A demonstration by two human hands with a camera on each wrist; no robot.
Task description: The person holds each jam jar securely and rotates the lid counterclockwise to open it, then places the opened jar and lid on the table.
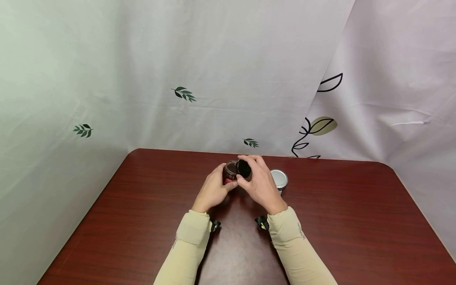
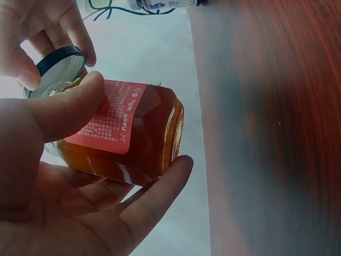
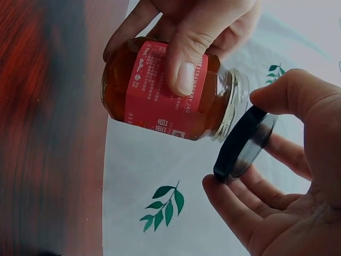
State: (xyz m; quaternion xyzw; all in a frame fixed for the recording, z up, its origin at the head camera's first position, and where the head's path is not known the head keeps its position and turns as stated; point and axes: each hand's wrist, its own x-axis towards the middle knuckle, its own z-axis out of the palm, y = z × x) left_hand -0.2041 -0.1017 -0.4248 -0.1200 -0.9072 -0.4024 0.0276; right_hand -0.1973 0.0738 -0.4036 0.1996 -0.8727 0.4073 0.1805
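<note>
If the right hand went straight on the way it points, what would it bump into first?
Probably the strawberry jam jar in the left hand, with the black lid held by the right hand likely meeting it first. Whether lid and jar touch now is hard to tell.

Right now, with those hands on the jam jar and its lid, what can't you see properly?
Part of the red label, right wrist view: the left hand covers it.
The same label, head view: too tiny to read.
Part of the white-topped container, head view: the right hand is in front.
The printed container, left wrist view: cut off by the top edge.
</note>
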